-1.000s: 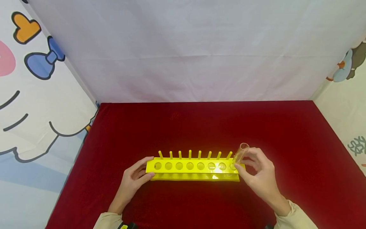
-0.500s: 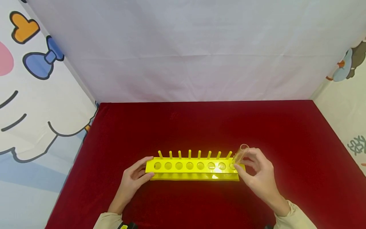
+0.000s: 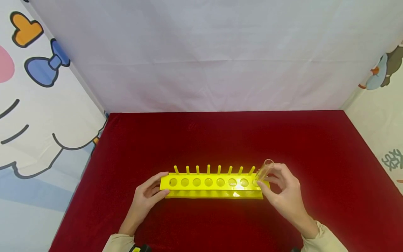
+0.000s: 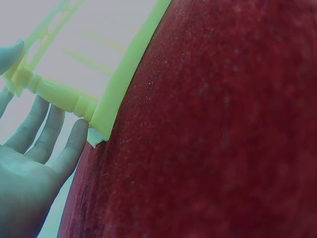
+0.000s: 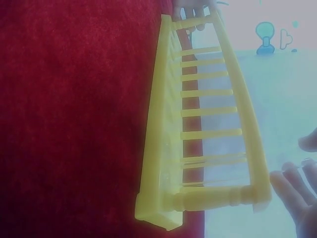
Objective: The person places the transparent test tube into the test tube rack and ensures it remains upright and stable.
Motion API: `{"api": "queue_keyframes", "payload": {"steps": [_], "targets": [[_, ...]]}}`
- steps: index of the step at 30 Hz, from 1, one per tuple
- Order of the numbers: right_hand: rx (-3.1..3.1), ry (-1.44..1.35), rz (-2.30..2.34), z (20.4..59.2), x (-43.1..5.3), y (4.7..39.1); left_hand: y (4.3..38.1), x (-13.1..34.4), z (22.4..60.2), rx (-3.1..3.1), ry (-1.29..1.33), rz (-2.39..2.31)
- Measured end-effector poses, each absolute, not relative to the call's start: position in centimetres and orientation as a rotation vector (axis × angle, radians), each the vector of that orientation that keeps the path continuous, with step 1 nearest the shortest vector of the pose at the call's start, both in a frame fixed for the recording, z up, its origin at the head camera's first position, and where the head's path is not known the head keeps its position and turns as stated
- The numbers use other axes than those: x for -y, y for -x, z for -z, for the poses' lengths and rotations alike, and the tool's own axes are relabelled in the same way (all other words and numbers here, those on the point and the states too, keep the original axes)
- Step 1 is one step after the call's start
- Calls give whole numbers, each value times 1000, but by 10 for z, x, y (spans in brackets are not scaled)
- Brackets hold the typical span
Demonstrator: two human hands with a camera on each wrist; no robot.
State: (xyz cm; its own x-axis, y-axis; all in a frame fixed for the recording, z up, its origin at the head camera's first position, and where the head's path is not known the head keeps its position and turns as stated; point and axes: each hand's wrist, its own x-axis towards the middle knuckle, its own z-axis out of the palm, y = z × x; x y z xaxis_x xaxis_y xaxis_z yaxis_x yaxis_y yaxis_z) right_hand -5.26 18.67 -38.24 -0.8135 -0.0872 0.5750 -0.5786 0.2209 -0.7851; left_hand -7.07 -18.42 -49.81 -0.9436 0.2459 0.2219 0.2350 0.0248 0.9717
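A yellow test tube rack (image 3: 214, 188) lies crosswise on the red cloth, with a row of round holes and upright pegs behind them. My left hand (image 3: 143, 203) holds its left end, thumb at the front edge. In the left wrist view, fingertips touch the rack's end post (image 4: 57, 94). At the rack's right end, my right hand (image 3: 288, 197) pinches a clear test tube (image 3: 264, 170) between thumb and fingers. The tube tilts up to the right, its lower end at the rightmost hole. In the right wrist view, the rack (image 5: 157, 124) shows from its right end.
Red cloth (image 3: 220, 140) covers the table, reaching beyond the rack on all sides. A pale curtain (image 3: 214, 52) stands behind the far edge. Cartoon-printed sheets (image 3: 44, 105) flank the left side and the right.
The test tube has sunk slightly at the rightmost hole, its rim now a little lower. The left hand and the rack have barely moved.
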Motion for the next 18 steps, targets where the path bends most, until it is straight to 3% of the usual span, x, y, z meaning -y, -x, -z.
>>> {"api": "queue_keyframes", "payload": {"steps": [18], "targets": [[2086,-640,-1642,380,-186,52,68,182,488,-2242,-539,-2115]]}}
